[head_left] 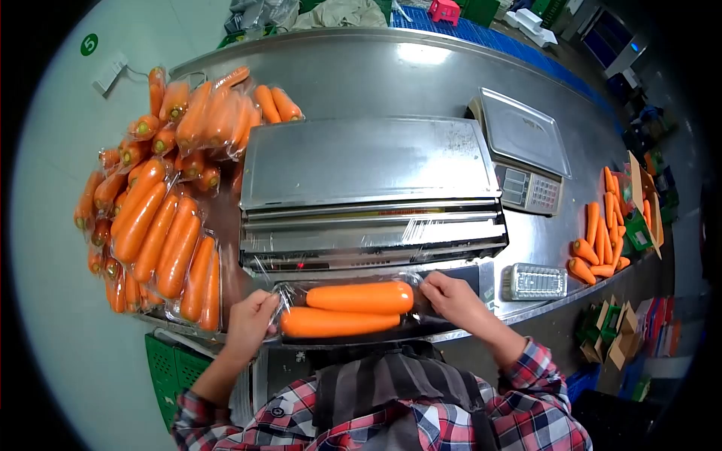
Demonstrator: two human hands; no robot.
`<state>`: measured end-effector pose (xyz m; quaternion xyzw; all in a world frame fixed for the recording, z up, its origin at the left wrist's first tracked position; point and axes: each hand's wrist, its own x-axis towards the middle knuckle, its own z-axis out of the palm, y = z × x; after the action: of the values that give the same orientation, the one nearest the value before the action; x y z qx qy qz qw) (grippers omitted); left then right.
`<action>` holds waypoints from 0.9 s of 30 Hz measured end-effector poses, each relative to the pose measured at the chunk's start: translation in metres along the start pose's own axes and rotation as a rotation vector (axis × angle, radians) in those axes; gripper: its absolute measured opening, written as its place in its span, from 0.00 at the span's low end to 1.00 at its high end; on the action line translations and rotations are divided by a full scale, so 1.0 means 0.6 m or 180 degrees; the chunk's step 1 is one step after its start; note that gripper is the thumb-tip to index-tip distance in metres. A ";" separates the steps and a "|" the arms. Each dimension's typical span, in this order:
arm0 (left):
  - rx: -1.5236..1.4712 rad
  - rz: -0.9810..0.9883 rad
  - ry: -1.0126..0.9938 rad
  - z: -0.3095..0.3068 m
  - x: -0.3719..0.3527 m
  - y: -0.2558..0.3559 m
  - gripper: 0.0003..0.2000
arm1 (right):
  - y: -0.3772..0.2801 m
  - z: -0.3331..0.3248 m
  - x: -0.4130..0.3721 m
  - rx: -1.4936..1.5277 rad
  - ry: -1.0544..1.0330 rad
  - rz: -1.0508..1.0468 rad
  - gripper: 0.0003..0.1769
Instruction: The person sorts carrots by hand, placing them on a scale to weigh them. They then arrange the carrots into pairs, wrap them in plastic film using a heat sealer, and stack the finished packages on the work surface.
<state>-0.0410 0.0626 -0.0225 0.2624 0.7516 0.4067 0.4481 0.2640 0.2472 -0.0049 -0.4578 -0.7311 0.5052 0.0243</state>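
Two large carrots (pixel 359 298) lie side by side under clear cling film (pixel 289 288), in front of the wrapping machine (pixel 368 161). My left hand (pixel 252 319) is closed on the film at the left end of the pack. At the opposite end, my right hand (pixel 457 301) pinches the film, with the thumb and fingers together. Whether a tray sits beneath the carrots is hard to make out. Strands of film reach from the machine's front edge towards the pack.
Wrapped carrot packs (pixel 162 225) are piled at the left of the steel table (pixel 338 68). A weighing scale (pixel 526 150) stands right of the machine. Clear plastic trays (pixel 535 282) are stacked near the right front edge, with loose carrots (pixel 602 233) beyond them.
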 end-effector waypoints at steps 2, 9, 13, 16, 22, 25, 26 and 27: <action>0.0026 0.0035 0.0369 0.022 -0.002 -0.046 0.10 | 0.023 0.030 0.004 -0.0068 0.0467 -0.0381 0.13; -0.1954 -0.0035 0.1411 0.047 -0.065 -0.132 0.09 | 0.068 0.062 0.006 0.0481 0.1173 -0.0254 0.14; -0.3527 -0.0635 0.1222 0.053 -0.095 -0.129 0.13 | 0.073 0.065 0.006 0.0704 0.0931 -0.0432 0.11; -0.3518 -0.0898 0.0527 0.047 -0.130 -0.176 0.14 | 0.062 0.065 0.008 0.0657 0.0695 -0.0373 0.09; -0.2309 -0.1559 -0.1093 0.027 -0.176 -0.163 0.26 | 0.052 0.094 0.045 0.0813 0.0554 -0.0798 0.09; -0.1405 -0.0924 -0.1707 -0.034 -0.171 -0.149 0.24 | -0.027 0.037 0.020 0.1071 0.0338 -0.1170 0.07; -0.1481 -0.0645 -0.1716 -0.036 -0.180 -0.123 0.23 | -0.050 -0.002 0.023 0.1520 0.0400 -0.1241 0.07; -0.1816 -0.0442 -0.1763 -0.026 -0.185 -0.081 0.24 | -0.065 -0.034 0.030 0.1964 0.0468 -0.1308 0.07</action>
<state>-0.0055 -0.0532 -0.0084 0.1758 0.4754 0.4817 0.7149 0.2388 0.2714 0.0268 -0.3077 -0.6175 0.6521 0.3143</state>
